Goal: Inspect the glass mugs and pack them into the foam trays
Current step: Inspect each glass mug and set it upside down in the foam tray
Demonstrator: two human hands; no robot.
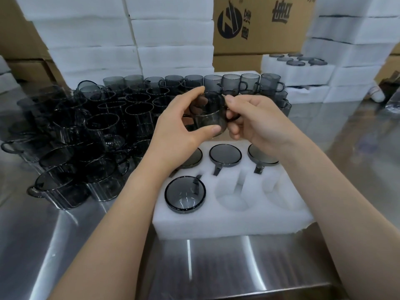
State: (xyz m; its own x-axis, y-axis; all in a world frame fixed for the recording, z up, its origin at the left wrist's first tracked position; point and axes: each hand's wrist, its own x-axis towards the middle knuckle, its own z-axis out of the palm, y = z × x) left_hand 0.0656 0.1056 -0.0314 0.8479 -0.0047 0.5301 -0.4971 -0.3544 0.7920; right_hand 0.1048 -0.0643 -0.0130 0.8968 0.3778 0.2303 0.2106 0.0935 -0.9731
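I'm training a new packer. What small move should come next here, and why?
Probably, if it looks sound, lower the mug into the empty front-middle pocket of the foam tray: the left hand and right hand hold it above, and four pockets are already filled.

A packing station in a factory or warehouse: a stainless steel worktable [216,267] fills the lower frame, dozens of identical smoky glass mugs [97,126] crowd its left side, white foam trays [91,40] stand stacked high across the top, and printed cardboard cartons [259,24] rise among them at upper centre
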